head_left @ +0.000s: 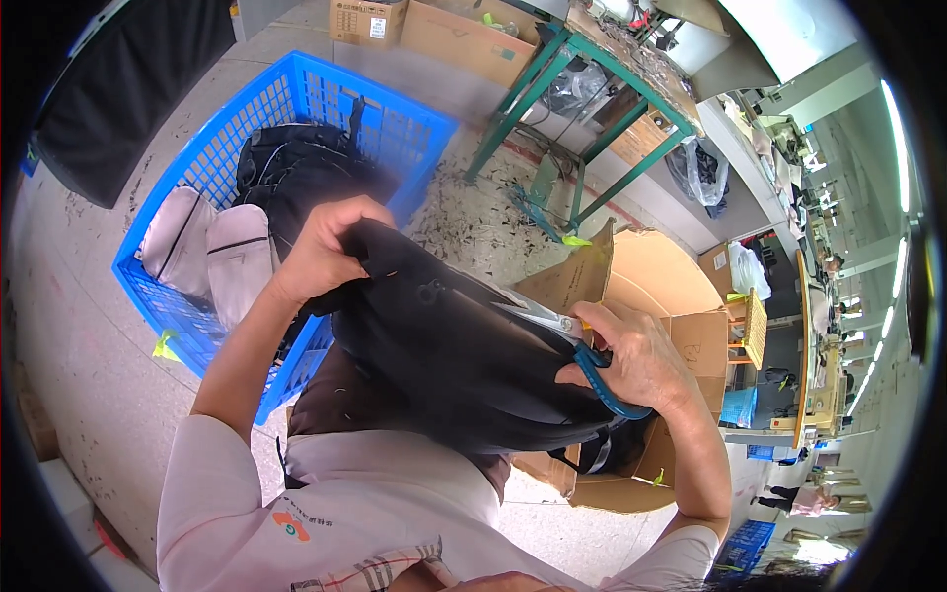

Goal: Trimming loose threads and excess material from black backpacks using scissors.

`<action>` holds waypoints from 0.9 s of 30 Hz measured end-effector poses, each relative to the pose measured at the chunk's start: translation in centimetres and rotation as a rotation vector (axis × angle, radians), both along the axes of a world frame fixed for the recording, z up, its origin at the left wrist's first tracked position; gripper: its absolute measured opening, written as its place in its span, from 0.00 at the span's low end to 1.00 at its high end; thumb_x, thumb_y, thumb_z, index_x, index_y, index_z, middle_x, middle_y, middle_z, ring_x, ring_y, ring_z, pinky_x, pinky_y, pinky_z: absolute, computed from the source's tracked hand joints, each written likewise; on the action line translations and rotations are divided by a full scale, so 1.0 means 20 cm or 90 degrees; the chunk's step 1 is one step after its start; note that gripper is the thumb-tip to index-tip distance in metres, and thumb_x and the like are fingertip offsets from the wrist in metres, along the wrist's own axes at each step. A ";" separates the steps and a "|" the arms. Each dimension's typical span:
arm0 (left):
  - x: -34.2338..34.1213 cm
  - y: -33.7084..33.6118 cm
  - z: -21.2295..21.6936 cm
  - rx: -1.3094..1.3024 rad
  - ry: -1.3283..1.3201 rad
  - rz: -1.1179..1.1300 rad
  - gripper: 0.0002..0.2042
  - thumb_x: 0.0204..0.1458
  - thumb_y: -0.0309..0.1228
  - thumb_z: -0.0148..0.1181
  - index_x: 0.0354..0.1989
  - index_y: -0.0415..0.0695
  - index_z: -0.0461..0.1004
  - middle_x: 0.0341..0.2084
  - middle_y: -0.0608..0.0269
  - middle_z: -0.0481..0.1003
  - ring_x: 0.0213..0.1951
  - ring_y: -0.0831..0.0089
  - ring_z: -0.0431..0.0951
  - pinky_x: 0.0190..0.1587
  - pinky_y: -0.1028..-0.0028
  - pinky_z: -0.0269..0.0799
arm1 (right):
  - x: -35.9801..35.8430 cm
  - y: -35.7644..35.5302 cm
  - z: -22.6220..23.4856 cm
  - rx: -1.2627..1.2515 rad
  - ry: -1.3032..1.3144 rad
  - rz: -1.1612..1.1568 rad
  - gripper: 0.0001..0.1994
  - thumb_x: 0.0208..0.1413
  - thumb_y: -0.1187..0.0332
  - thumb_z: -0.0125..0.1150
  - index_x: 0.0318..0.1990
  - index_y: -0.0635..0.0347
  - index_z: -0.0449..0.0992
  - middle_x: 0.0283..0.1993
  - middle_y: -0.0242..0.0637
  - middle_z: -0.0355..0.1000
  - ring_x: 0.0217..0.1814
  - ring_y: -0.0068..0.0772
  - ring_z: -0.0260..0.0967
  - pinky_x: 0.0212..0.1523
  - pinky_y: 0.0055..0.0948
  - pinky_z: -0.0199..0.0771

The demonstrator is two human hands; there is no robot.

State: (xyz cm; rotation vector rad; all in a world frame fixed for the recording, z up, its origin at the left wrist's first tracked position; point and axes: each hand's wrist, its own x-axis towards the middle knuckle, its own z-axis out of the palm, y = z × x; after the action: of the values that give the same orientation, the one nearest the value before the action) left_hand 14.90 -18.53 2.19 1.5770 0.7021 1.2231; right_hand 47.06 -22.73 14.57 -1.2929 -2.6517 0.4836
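Note:
My left hand [330, 255] pinches the upper left edge of a black cloth piece [434, 340], fingers closed on it. The cloth is stretched over my lap towards the right. In my right hand [636, 355] is a pair of scissors [604, 387] with blue handles, fingers through the loops. Their pale blades point left and lie along the upper edge of the cloth. Whether the blades touch the cloth, I cannot tell. A small loose thread shows on the cloth near my left hand.
On my left stands a blue plastic basket [204, 133] with black items [296, 163] and light grey pouches [240, 252]. An open cardboard box [666, 281] holding dark things is at my right. A green-legged table [612, 133] stands ahead, with scraps on the floor.

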 end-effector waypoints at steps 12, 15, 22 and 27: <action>0.00 -0.01 -0.02 0.022 -0.009 0.015 0.17 0.27 0.14 0.61 0.32 0.39 0.71 0.30 0.66 0.71 0.34 0.77 0.71 0.39 0.80 0.64 | -0.05 0.03 0.00 -0.024 0.017 0.015 0.21 0.35 0.62 0.70 0.35 0.61 0.69 0.23 0.40 0.69 0.23 0.44 0.68 0.25 0.34 0.68; 0.01 -0.02 -0.02 0.028 -0.004 0.033 0.17 0.27 0.13 0.60 0.31 0.39 0.71 0.30 0.66 0.71 0.34 0.77 0.71 0.39 0.80 0.64 | -0.08 0.04 -0.01 -0.015 0.015 0.031 0.21 0.34 0.62 0.71 0.35 0.61 0.69 0.23 0.39 0.69 0.23 0.44 0.68 0.24 0.34 0.68; 0.01 -0.03 -0.02 0.032 -0.023 0.054 0.15 0.30 0.15 0.63 0.30 0.40 0.72 0.27 0.66 0.72 0.31 0.78 0.71 0.36 0.81 0.65 | -0.05 0.05 -0.05 -0.008 0.017 0.043 0.25 0.31 0.61 0.73 0.37 0.59 0.69 0.20 0.37 0.64 0.21 0.39 0.63 0.24 0.32 0.64; 0.01 -0.04 -0.01 0.062 -0.004 0.032 0.16 0.29 0.14 0.61 0.32 0.39 0.72 0.30 0.64 0.72 0.33 0.77 0.72 0.38 0.80 0.65 | -0.13 0.08 -0.02 -0.051 0.000 0.033 0.21 0.34 0.63 0.71 0.34 0.61 0.69 0.22 0.41 0.68 0.23 0.43 0.69 0.23 0.33 0.67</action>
State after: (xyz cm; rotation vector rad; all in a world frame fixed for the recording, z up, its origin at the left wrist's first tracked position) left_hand 15.11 -19.38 2.03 1.6434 0.6917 1.3160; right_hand 44.43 -21.13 14.25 -1.2480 -2.6978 0.6035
